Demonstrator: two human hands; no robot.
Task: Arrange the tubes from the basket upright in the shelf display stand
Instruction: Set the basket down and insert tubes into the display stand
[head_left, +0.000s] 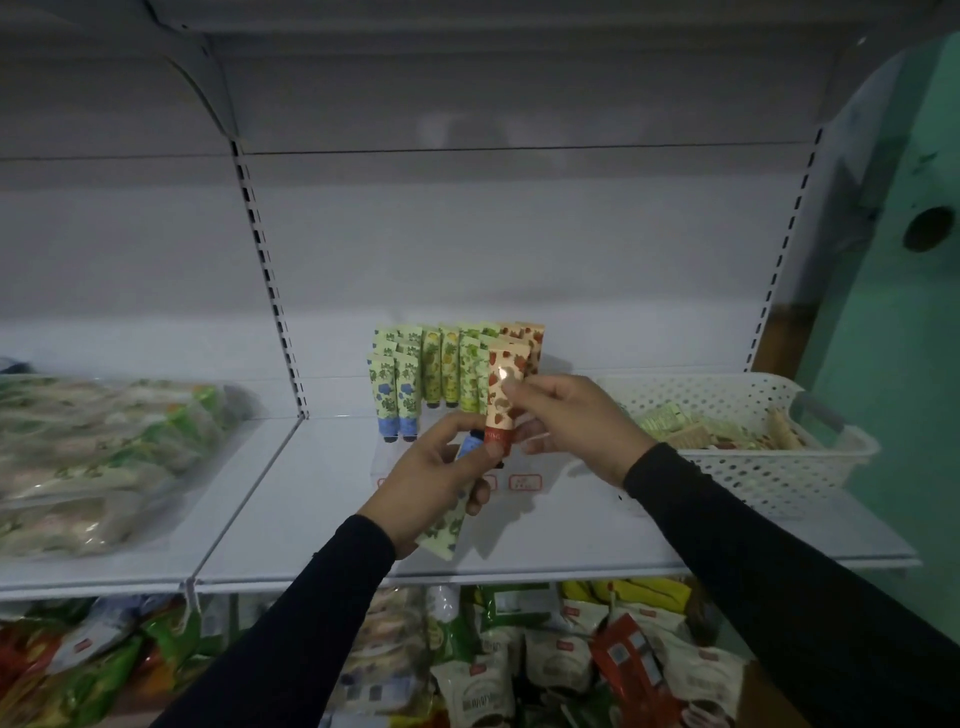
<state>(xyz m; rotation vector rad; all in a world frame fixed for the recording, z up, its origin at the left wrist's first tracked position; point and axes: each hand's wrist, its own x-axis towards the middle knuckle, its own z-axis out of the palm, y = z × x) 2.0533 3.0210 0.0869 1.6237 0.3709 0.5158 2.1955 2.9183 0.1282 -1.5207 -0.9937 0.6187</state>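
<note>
A clear display stand (524, 483) on the middle shelf holds several upright tubes (441, 374), green ones at left and orange strawberry ones at right. My right hand (571, 426) pinches an orange strawberry tube (500, 400), held upright just in front of the stand's right side. Curled round a green tube with a blue cap (452, 525), my left hand (436, 478) holds it tilted below the stand, cap end up. The white perforated basket (779, 467) at right contains more tubes (691, 431).
A bagged pile of green packets (93, 457) lies on the shelf at left. Slotted shelf uprights (270, 280) stand behind. Below the shelf edge (519, 571) are many snack packets (519, 660). A green wall (893, 322) is at the right.
</note>
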